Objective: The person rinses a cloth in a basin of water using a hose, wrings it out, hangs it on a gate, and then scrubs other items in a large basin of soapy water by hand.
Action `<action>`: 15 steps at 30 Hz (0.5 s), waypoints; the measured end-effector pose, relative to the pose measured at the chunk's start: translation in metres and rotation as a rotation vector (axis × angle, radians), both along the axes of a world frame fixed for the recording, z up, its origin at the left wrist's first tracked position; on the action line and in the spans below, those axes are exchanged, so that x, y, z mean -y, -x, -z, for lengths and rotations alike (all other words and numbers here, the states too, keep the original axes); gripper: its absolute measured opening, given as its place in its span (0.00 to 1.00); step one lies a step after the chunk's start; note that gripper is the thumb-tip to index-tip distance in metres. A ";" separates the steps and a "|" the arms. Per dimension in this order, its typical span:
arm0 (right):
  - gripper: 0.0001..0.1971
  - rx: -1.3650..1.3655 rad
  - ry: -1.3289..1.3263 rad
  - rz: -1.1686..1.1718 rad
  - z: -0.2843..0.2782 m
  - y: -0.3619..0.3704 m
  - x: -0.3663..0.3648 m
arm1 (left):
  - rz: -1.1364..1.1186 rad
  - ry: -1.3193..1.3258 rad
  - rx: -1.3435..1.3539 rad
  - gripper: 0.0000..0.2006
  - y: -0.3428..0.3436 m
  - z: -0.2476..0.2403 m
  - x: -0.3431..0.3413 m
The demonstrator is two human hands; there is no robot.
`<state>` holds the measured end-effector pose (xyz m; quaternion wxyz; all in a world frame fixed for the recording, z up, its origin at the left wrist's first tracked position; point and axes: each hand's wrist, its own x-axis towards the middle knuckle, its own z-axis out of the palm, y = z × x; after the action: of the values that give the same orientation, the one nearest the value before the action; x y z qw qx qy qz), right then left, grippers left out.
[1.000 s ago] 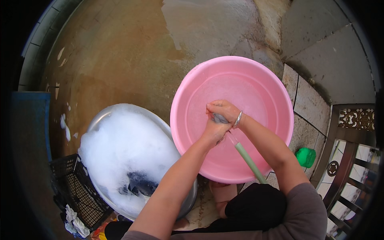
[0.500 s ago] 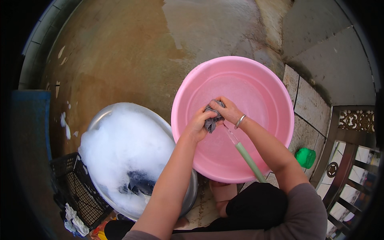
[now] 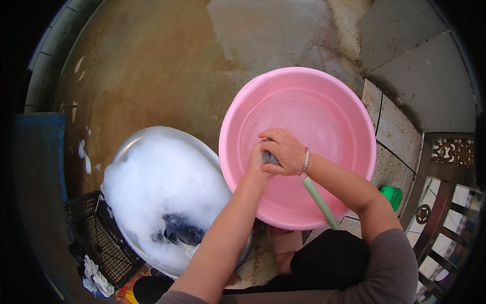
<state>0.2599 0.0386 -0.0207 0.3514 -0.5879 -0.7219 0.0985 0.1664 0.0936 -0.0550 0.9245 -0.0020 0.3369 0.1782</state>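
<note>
Over the pink basin (image 3: 364, 152), both my hands are closed around a wet, bunched grey cloth (image 3: 270, 158). My right hand (image 3: 287, 151), with a silver bangle at the wrist, wraps over it from the right. My left hand (image 3: 258, 161) presses on it from the left and is partly covered by the right. Only a small bit of the cloth shows between them. A pale green hose (image 3: 321, 201) rises over the basin's near rim, its mouth just below my right wrist.
At the left stands an oval metal basin (image 3: 216, 163) heaped with white suds (image 3: 164, 177); dark fabric (image 3: 182, 230) pokes out. Beside it are a black plastic crate (image 3: 104, 243) and a white crumpled cloth (image 3: 96, 276). A green object (image 3: 392, 197) lies right of the pink basin, near a wooden railing (image 3: 435, 218).
My right hand has turned and closed over the grey cloth, so less of it shows. The water stream from the hose is now mostly hidden behind my right hand and wrist.
</note>
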 end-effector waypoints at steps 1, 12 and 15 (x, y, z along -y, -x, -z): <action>0.17 -0.085 -0.006 -0.044 0.002 0.001 0.001 | 0.033 -0.001 0.004 0.15 0.001 0.005 -0.002; 0.06 -0.255 0.023 0.185 0.023 0.012 -0.008 | 0.057 -0.033 -0.330 0.12 -0.008 -0.004 0.009; 0.10 -0.868 0.332 0.303 0.027 0.001 -0.008 | 0.221 -0.335 -0.525 0.13 -0.007 -0.006 0.013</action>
<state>0.2592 0.0468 -0.0472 0.5318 -0.6392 -0.3898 0.3959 0.1736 0.0804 -0.0495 0.8073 0.2325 0.5281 0.1241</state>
